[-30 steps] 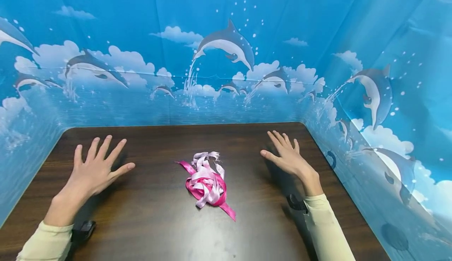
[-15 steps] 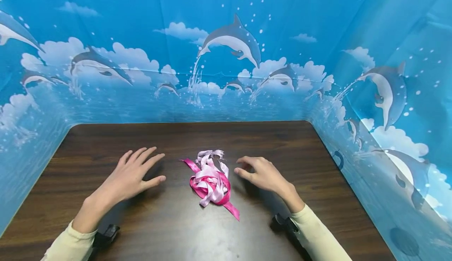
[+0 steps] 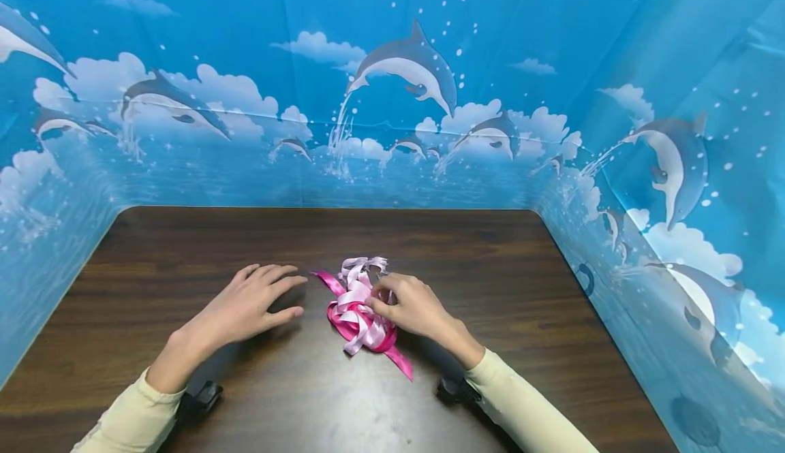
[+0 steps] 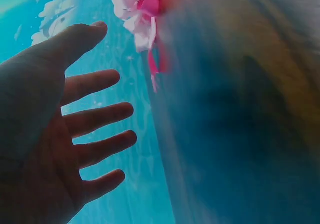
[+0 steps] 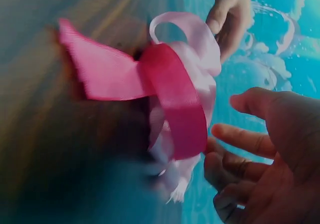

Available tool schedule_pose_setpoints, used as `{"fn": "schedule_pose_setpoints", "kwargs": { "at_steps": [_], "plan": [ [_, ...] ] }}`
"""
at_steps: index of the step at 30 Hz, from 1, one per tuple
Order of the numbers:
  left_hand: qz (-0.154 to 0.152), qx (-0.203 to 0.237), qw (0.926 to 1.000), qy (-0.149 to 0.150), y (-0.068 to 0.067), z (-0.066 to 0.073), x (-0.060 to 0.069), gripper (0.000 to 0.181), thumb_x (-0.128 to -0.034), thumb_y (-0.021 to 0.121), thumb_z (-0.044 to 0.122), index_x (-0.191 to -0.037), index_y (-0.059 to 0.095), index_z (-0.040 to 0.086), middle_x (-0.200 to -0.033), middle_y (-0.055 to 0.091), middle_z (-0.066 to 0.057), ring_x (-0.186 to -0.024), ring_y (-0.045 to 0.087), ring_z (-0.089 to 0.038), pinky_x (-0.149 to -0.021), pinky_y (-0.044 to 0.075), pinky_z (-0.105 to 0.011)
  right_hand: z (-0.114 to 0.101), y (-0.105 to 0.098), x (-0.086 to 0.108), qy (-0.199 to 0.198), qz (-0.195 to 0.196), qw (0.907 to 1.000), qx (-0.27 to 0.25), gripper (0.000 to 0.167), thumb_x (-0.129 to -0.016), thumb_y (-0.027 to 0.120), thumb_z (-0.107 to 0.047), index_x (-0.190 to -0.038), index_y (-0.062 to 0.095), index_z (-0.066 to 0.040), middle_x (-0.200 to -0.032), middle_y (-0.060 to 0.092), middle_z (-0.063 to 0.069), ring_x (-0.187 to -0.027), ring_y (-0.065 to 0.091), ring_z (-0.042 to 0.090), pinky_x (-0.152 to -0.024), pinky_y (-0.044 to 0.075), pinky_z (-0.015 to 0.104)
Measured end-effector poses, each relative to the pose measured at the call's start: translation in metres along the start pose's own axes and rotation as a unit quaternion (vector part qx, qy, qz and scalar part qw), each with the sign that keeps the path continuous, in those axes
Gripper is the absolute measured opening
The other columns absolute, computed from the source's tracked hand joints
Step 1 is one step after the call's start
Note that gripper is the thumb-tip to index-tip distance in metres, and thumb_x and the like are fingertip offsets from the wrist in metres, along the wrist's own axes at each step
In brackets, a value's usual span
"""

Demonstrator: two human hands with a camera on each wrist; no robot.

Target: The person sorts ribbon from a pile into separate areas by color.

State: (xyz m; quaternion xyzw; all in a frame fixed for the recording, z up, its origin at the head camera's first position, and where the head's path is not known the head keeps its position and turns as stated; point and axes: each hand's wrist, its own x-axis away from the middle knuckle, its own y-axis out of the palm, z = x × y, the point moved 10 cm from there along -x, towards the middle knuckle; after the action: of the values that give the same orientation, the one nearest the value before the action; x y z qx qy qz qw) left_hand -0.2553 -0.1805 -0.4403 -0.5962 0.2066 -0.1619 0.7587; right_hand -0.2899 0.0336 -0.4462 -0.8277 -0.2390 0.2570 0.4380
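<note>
A loose heap of pale pink ribbon (image 3: pixel 370 334) and bright pink ribbon (image 3: pixel 400 363) lies mid-table. Over its right side is my right hand (image 3: pixel 417 308), thumb and index finger apart, the other fingers bent. In the right wrist view this hand (image 5: pixel 270 156) is beside the bright pink loop (image 5: pixel 177 103); whether a fingertip touches it I cannot tell. My left hand (image 3: pixel 248 305) hovers left of the heap with its fingers spread. The left wrist view shows that hand (image 4: pixel 65 114) holding nothing, below the pale ribbon (image 4: pixel 145 31).
A dark brown wooden table (image 3: pixel 184 242) carries the heap. Blue cloth printed with dolphins (image 3: pixel 405 71) stands along its back and both sides. Dark wrist devices show under the left (image 3: pixel 199 398) and right (image 3: pixel 456 390) cuffs.
Both hands have moved inward. The right hand has come from the right side of the table to the ribbons, its fingers more bent; the left has come closer to them. The ribbons look nearly unchanged.
</note>
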Motion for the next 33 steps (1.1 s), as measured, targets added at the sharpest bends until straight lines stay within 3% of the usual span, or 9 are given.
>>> {"fn": "schedule_pose_setpoints", "kwargs": {
  "at_steps": [7, 14, 21, 26, 29, 33],
  "plan": [
    [-0.007, 0.049, 0.9987, 0.011, 0.004, 0.015, -0.026, 0.057, -0.0957, 0.069, 0.048, -0.141, 0.062, 0.015, -0.139, 0.058, -0.010, -0.131, 0.050, -0.034, -0.106, 0.028, -0.067, 0.007, 0.015, -0.016, 0.054, -0.043, 0.9948, 0.075, 0.027, -0.086, 0.080, -0.041, -0.090, 0.068, -0.016, -0.080, 0.056, -0.006, -0.066, 0.050, 0.011, -0.054, 0.043, 0.030],
    [-0.023, 0.062, 0.9977, 0.014, 0.024, 0.027, -0.048, 0.050, -0.0967, 0.067, 0.050, -0.135, 0.066, 0.017, -0.134, 0.060, -0.007, -0.129, 0.052, -0.032, -0.105, 0.030, -0.066, 0.009, 0.021, -0.017, 0.060, -0.049, 0.9960, 0.044, 0.015, -0.090, 0.080, -0.027, -0.092, 0.068, -0.018, -0.084, 0.053, -0.005, -0.070, 0.050, 0.013, -0.058, 0.043, 0.029],
    [-0.037, 0.095, 0.9944, 0.029, 0.030, 0.039, -0.054, 0.049, -0.0952, 0.067, 0.054, -0.131, 0.069, 0.021, -0.137, 0.058, -0.006, -0.131, 0.049, -0.031, -0.107, 0.027, -0.065, 0.002, 0.012, -0.013, 0.035, -0.020, 0.9991, -0.008, 0.013, -0.090, 0.079, -0.019, -0.084, 0.068, -0.021, -0.086, 0.057, 0.000, -0.073, 0.051, 0.012, -0.062, 0.043, 0.028],
    [-0.042, 0.126, 0.9892, 0.061, 0.035, 0.051, -0.053, 0.041, -0.0959, 0.068, 0.051, -0.125, 0.072, 0.023, -0.138, 0.057, -0.005, -0.132, 0.049, -0.030, -0.107, 0.029, -0.064, -0.004, 0.005, -0.009, 0.020, -0.012, 0.9992, -0.034, 0.007, -0.089, 0.078, -0.014, -0.087, 0.072, -0.017, -0.096, 0.062, 0.004, -0.084, 0.059, 0.022, -0.073, 0.045, 0.031],
    [-0.034, 0.143, 0.9863, 0.075, 0.030, 0.056, -0.055, 0.029, -0.0974, 0.069, 0.044, -0.117, 0.074, 0.023, -0.137, 0.058, -0.005, -0.130, 0.050, -0.029, -0.106, 0.031, -0.063, -0.008, -0.003, -0.010, 0.012, -0.011, 0.9990, -0.040, 0.007, -0.089, 0.077, -0.013, -0.087, 0.071, -0.016, -0.092, 0.063, 0.001, -0.085, 0.062, 0.022, -0.073, 0.046, 0.031],
    [-0.009, 0.189, 0.9774, 0.095, 0.016, 0.058, -0.057, 0.012, -0.0976, 0.072, 0.032, -0.104, 0.074, 0.023, -0.130, 0.062, -0.004, -0.121, 0.057, -0.024, -0.101, 0.041, -0.056, -0.014, -0.014, -0.012, 0.010, -0.015, 0.9987, -0.048, 0.010, -0.089, 0.077, -0.012, -0.087, 0.069, -0.017, -0.082, 0.062, -0.011, -0.077, 0.062, 0.011, -0.066, 0.047, 0.028]
  ]
}}
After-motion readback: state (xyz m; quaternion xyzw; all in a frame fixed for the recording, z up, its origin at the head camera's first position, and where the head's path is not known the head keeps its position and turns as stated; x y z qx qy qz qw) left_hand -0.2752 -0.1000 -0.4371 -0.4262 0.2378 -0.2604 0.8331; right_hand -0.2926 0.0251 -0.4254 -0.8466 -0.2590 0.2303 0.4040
